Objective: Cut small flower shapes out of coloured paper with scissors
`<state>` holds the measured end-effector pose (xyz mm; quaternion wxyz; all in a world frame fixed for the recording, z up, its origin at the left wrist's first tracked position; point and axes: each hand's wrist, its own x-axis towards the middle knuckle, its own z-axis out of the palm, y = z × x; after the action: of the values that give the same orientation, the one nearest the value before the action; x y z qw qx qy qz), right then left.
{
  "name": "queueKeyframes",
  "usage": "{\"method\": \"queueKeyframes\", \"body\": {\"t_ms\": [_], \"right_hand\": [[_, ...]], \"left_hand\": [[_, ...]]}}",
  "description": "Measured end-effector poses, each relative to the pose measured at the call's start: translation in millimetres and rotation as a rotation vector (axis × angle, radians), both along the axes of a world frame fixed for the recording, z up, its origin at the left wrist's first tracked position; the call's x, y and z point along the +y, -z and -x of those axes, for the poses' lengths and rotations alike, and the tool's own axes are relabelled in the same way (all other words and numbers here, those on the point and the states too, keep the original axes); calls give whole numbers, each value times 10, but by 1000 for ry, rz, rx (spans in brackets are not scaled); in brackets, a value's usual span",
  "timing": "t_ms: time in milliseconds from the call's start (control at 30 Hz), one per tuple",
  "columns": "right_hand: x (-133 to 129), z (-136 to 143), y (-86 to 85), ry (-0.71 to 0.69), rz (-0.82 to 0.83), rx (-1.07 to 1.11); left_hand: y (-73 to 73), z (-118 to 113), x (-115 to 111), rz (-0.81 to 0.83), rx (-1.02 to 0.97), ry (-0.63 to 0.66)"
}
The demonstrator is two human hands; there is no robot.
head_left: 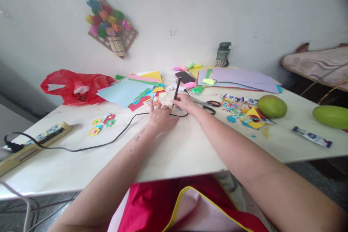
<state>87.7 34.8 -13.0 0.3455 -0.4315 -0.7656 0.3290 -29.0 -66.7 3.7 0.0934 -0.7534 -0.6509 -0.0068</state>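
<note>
White table (187, 159), pale wall (174, 7) behind. Black pen (177, 88), one: tilted, at one o'clock from the left hand (161, 117), pinched narrowly in the right hand (185, 103). Left hand: fingers lowered, somewhat parted; whether it holds anything, cannot tell. Scissors (202, 103): three o'clock from the right hand. Phone (185, 77): twelve o'clock. Paper flowers (110, 120): nine o'clock from the left.

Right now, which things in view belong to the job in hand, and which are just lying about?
Likely in the job: black pen, in the fingers of the right hand; paper flowers; light blue sheet; scissors.

Likely just lying about: phone; dark green bottle; round green fruit; long green fruit.
</note>
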Motion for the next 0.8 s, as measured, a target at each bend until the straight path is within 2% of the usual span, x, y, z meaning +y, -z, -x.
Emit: {"method": "queueKeyframes", "body": {"t_ms": [467, 667, 800], "right_hand": [[29, 8, 29, 48, 6, 121], [79, 62, 85, 7, -33, 136], [81, 47, 79, 78, -82, 87]], "left_hand": [[-23, -14, -12, 6, -1, 1], [-32, -18, -16, 9, -10, -2], [-33, -20, -22, 8, -12, -2]]}}
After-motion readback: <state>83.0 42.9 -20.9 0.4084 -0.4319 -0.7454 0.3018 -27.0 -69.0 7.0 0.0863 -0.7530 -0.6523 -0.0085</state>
